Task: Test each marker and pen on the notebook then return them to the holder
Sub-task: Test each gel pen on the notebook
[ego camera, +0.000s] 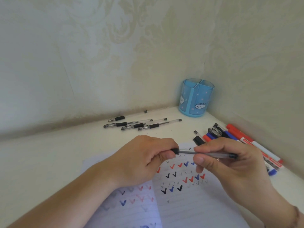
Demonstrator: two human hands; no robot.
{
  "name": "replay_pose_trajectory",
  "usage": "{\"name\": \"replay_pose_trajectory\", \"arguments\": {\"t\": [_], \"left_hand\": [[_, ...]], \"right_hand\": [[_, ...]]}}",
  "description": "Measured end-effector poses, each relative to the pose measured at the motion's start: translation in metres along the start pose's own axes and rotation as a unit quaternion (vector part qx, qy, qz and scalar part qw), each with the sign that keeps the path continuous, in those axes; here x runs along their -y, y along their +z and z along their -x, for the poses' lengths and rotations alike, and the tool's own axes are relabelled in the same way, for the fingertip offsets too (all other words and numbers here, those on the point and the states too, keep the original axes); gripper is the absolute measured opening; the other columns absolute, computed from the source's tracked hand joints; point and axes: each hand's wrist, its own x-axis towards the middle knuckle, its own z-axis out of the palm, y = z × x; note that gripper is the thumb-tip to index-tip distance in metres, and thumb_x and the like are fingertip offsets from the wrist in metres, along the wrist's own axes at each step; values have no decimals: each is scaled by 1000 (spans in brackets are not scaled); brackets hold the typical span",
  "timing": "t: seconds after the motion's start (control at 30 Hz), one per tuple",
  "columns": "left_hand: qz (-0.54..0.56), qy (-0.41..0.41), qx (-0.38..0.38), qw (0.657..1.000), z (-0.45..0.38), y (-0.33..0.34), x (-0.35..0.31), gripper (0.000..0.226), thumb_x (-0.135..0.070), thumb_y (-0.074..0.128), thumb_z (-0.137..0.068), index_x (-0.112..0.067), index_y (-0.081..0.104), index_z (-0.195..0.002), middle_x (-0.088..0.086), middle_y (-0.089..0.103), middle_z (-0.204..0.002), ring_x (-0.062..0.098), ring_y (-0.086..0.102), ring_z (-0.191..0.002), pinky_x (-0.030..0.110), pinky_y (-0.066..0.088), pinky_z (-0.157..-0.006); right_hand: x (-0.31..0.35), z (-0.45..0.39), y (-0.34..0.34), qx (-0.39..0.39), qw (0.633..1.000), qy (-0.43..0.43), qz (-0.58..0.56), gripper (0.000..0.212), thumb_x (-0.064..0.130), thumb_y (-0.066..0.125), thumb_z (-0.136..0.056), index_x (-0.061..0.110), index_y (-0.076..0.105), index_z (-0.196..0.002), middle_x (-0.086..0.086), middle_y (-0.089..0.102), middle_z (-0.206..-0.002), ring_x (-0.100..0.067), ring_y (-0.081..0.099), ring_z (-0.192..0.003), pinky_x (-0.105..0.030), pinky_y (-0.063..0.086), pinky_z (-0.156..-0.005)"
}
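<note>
Over the notebook: two bare hands are holding one pen level between them, above the page
Left hand [144, 159]: fingers are curling round the black end of the pen [204, 153]; the thumb is pressing beneath it; the grip is clamped on that end, and whether it covers a cap or the rubber sleeve cannot be told
Right hand [230, 163]: thumb and forefinger are pinching the clear barrel near its middle; the other fingers are curling loosely below; the far end of the pen is sticking out past the knuckles
Notebook [189, 208]: lying open on the white table [41, 162] under both hands; its lined pages are showing rows of tick marks in black, red and blue, some thick, some thin
Holder [195, 97]: a blue round cup with cat pictures and inner dividers; standing upright in the far corner where the two walls are meeting; nothing is showing above its rim
Loose pens [141, 125]: several clear ones with black grips are lying side by side on the table, left of the holder
Markers [238, 137]: red, blue and black ones are lying in a heap along the right wall, just beyond the right hand
</note>
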Motion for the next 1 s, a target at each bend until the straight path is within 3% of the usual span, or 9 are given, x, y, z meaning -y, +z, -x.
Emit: {"name": "replay_pose_trajectory", "arguments": {"t": [0.17,0.27,0.37,0.47,0.6,0.73,0.83,0.9,1.0], "left_hand": [[45,-8,12,999,1,-1,4,30,-43,39,-101,-22,60,-97,-5,40,-53,14,36,-46,18,24,-48],[50,-3,18,999,-1,1,2,28,-43,40,-100,-22,60,-101,-7,47,-60,12,43,-53,19,30,-50],[50,-1,24,998,-1,2,-2,26,-47,43,-98,-27,58,-107,-10,53,-69,10,50,-62,24,40,-56],[59,-31,28,997,1,-2,1,30,-54,40,-96,-36,52,-117,-7,54,-75,14,52,-72,30,45,-65],[83,-74,-67,992,2,-4,13,27,-19,35,-98,-28,50,-118,-1,50,-77,18,46,-72,28,40,-68],[57,-96,-89,990,1,0,19,25,-18,41,-101,-31,47,-123,-12,53,-85,10,50,-80,21,39,-72],[36,-87,-77,993,0,1,21,30,-16,50,-100,-35,48,-124,-20,56,-92,3,55,-84,13,39,-76],[30,-78,-84,993,-1,0,22,29,-17,53,-99,-32,53,-124,-17,61,-92,0,56,-80,8,37,-73],[27,-66,-82,994,-2,-2,21,29,-17,55,-98,-27,56,-126,-13,66,-92,-7,55,-76,4,35,-70]], "right_hand": [[3,-1,-2,8,1000,-4,-8,19,46,76,-72,30,75,-81,8,72,-66,-14,67,-53,-18,54,-57],[1,-2,-2,10,993,46,-106,29,48,83,-62,24,74,-76,2,68,-61,-17,62,-50,-21,52,-53],[-1,1,2,49,995,59,-64,30,50,81,-64,26,70,-79,1,67,-65,-13,60,-57,-20,50,-53],[0,-3,-2,17,996,50,-69,30,55,73,-71,27,70,-80,-3,66,-59,-20,60,-54,-22,48,-54],[2,-7,-10,13,977,101,-185,50,54,74,-69,14,75,-98,-21,70,-68,-37,63,-62,-29,49,-56],[0,-2,2,54,979,174,-95,26,35,82,-68,13,69,-70,-14,63,-51,-20,53,-43,-26,46,-48],[2,5,12,137,962,217,-89,11,21,77,-78,12,71,-73,-14,66,-53,-20,52,-42,-21,42,-44],[5,7,17,157,957,233,-73,17,16,78,-79,6,70,-67,-15,69,-55,-19,53,-41,-19,41,-41],[3,9,21,106,969,220,-32,34,10,80,-72,6,55,-49,-2,58,-41,-10,39,-34,-15,28,-36]]}}
